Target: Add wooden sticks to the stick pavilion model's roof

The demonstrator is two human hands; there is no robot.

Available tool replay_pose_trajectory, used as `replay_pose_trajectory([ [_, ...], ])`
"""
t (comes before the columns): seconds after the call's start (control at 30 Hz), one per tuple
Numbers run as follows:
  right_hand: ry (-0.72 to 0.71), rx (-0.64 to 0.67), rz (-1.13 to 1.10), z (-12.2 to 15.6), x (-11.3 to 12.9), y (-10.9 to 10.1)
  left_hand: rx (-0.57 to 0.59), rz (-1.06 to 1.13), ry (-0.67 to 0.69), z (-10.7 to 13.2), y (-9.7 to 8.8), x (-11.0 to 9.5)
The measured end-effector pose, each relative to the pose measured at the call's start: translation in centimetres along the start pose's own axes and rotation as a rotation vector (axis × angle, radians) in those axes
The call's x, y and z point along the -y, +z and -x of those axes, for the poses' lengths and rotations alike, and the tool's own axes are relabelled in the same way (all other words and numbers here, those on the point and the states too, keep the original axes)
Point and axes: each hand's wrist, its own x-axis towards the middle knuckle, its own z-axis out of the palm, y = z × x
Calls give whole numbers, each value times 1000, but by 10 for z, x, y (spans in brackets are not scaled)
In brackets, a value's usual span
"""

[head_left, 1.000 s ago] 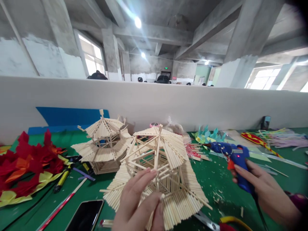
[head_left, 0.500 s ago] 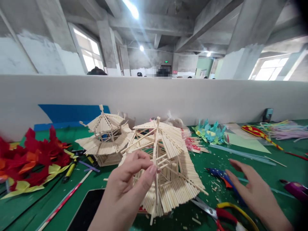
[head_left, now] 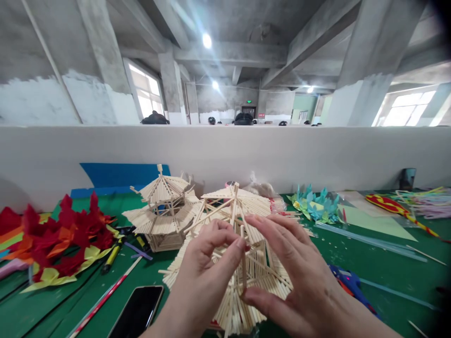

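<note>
Between the thumb and fingertips of my left hand (head_left: pixel 207 272) a short thin wooden stick (head_left: pixel 244 274) is pinched upright. My right hand (head_left: pixel 296 267) is beside it with fingers spread, its thumb near the stick's lower end and its fingertips near the top; whether they touch cannot be made out. Both hands are in front of a pavilion model (head_left: pixel 259 202) built of wooden sticks, with part of its upper roof open between the ribs. My hands hide much of its middle. A similar stick pavilion with filled-in roofs (head_left: pixel 160 223) stands behind to the left.
A phone (head_left: pixel 137 312) lies front left, near red and yellow paper shapes (head_left: pixel 70 239). To the right lie a blue glue gun (head_left: pixel 348 279) and clear glue sticks (head_left: pixel 369 240). Behind them stands a turquoise paper piece (head_left: pixel 313 204). A white partition (head_left: pixel 225 150) runs along the back.
My right hand has moved left from beside the glue gun to the stick in my left hand. The view has shifted, showing more of the phone; the scissors are out of sight.
</note>
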Motion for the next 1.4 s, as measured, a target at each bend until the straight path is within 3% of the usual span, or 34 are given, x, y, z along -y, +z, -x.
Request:
replay_pose_trajectory([
  [0.2,-30,-11,-85,-3,-7,-3,28,-48,45,-3,-1,1],
  [0.37,71,20,-197,-14,-27,-1,-75,-235,275,-2,-13,10],
  [0.5,40,99,-203,-27,-41,3,-121,-410,433,-1,-20,20],
  [0.73,-5,193,-104,-35,-46,7,-59,-672,720,-3,-18,35],
  [1.07,-49,209,-3,-36,-48,8,94,-865,667,-7,-17,36],
  [1.4,-34,208,-10,-33,-50,8,53,-800,668,-11,-15,37],
])
